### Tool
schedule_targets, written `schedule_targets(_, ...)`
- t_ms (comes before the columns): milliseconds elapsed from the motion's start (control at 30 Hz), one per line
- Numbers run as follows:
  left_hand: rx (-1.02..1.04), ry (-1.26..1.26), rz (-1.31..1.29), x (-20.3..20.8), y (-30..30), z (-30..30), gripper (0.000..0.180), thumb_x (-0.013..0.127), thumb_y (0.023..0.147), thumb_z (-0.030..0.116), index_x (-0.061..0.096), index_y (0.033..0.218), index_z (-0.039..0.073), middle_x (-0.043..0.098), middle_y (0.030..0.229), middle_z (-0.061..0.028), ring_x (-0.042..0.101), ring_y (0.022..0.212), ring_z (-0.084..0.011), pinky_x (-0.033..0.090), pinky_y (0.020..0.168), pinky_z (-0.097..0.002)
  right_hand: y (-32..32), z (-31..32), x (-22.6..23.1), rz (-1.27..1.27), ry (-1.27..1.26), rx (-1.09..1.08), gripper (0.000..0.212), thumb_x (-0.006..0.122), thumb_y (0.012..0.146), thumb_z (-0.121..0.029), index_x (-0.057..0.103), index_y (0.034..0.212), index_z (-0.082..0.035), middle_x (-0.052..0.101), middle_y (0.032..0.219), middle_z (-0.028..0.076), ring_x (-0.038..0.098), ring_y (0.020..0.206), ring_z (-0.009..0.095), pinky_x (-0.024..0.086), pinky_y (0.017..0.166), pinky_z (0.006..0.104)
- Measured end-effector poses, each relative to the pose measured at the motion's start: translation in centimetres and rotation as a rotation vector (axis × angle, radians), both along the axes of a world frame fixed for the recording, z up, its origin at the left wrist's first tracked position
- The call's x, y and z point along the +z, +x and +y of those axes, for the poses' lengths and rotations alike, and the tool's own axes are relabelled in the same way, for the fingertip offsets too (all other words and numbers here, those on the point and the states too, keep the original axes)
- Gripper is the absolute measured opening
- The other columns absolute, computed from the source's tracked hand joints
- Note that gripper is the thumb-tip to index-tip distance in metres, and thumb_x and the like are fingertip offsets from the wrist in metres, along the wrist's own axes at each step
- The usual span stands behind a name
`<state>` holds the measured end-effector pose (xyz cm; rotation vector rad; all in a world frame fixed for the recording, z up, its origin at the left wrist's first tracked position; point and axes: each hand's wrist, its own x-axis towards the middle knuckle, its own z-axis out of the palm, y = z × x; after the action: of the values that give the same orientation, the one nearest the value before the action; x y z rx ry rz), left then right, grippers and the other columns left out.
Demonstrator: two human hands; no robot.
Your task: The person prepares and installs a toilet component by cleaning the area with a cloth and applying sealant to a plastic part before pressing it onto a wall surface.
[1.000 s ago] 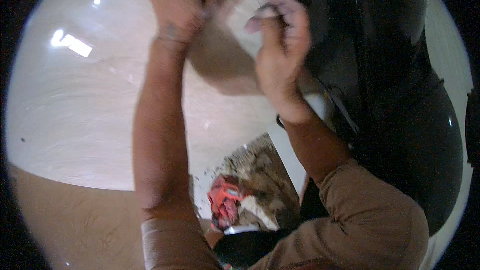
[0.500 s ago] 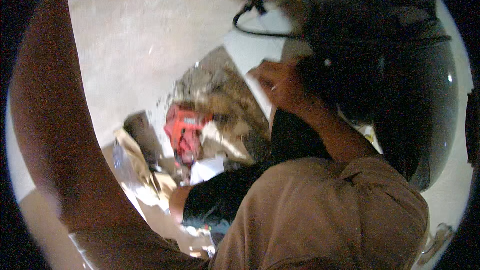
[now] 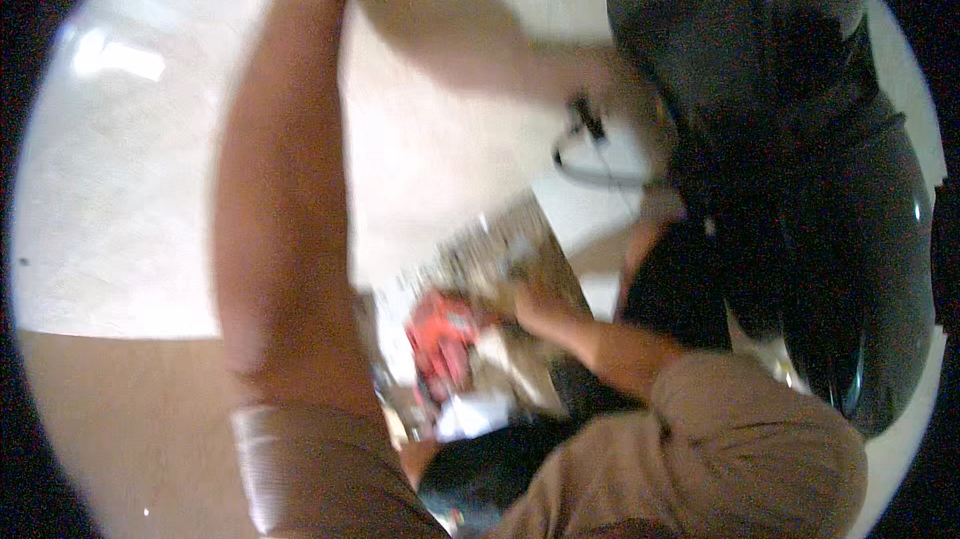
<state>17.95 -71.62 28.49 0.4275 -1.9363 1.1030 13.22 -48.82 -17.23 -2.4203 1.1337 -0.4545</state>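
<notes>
Right hand [image 3: 530, 305] near red tool [image 3: 437, 327]
Likely stiff, heavy; grasp left of the fingers, closure unclear; left hand unseen.

You have open room over the pale surface [image 3: 440, 169] between your left forearm [image 3: 285, 189] and the black clamp-like fitting [image 3: 587, 122], and another bare stretch to the left of that forearm. The forearm itself bars a low, straight crossing between the two. On the right, the big dark glossy body [image 3: 740, 49] blocks your way, with the fitting and its cord loop jutting past its left edge. Your right hand [image 3: 535, 307], blurred, has the littered board [image 3: 545, 229] around it and the red bundle [image 3: 430, 334] just to its left; your dark-clothed leg [image 3: 680, 269] crowds its right.
</notes>
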Motion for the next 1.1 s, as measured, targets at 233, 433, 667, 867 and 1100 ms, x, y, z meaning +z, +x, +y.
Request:
schedule_targets(233, 0.267, 0.222, 0.044, -3.8, 1.2, 0.7, 0.029, 0.065, 0.088, 0.039, 0.067, 0.111, 0.022, 0.063, 0.098, -0.0061, 0.065, 0.079, -0.0334, 0.053, 0.068, -0.0421, 3.5, 4.1, -11.6, 0.312, 0.119, 0.243, 0.022, 0.060, 0.088, -0.011, 0.064, 0.104, 0.005, 0.066, 0.093, 0.026, 0.067, 0.083, 0.042, 0.052, 0.077, 0.0525)
schedule_targets(433, 0.198, 0.129, 0.038, -2.8, 1.9, 1.8, 0.030, 0.062, 0.090, 0.042, 0.067, 0.111, 0.022, 0.064, 0.100, -0.0062, 0.066, 0.081, -0.0342, 0.054, 0.070, -0.0433, 4.4, 6.6, -14.2, 0.295, 0.122, 0.332, 0.026, 0.064, 0.089, -0.010, 0.059, 0.110, 0.005, 0.065, 0.089, 0.026, 0.067, 0.082, 0.041, 0.052, 0.070, 0.0513)
schedule_targets(667, 0.242, 0.126, 0.022, -3.2, 1.8, 2.1, 0.032, 0.063, 0.089, 0.043, 0.066, 0.113, 0.022, 0.063, 0.104, -0.0060, 0.065, 0.080, -0.0353, 0.053, 0.070, -0.0443, -0.5, 8.1, 1.4, -0.474, -0.368, -0.074, 0.033, 0.065, 0.091, -0.007, 0.054, 0.121, 0.004, 0.065, 0.096, 0.028, 0.067, 0.084, 0.041, 0.053, 0.068, 0.0512)
schedule_targets(867, 0.231, 0.134, 0.033, -3.1, 1.9, 2.1, 0.032, 0.068, 0.084, 0.035, 0.063, 0.113, 0.024, 0.061, 0.100, -0.0050, 0.065, 0.078, -0.0341, 0.053, 0.067, -0.0440, -3.6, -5.3, 15.9, -0.948, -0.615, -0.211, 0.042, 0.062, 0.096, -0.009, 0.046, 0.133, 0.005, 0.063, 0.103, 0.023, 0.066, 0.077, 0.037, 0.053, 0.067, 0.0473)
schedule_targets(1100, 0.202, 0.081, 0.033, -2.9, 2.0, 2.5, 0.033, 0.070, 0.084, 0.036, 0.063, 0.114, 0.024, 0.061, 0.098, -0.0050, 0.064, 0.076, -0.0334, 0.052, 0.067, -0.0434, -6.2, -12.2, 25.9, -1.094, -0.672, -0.460, 0.038, 0.061, 0.098, -0.016, 0.057, 0.127, 0.008, 0.066, 0.102, 0.034, 0.068, 0.095, 0.047, 0.054, 0.084, 0.0480)
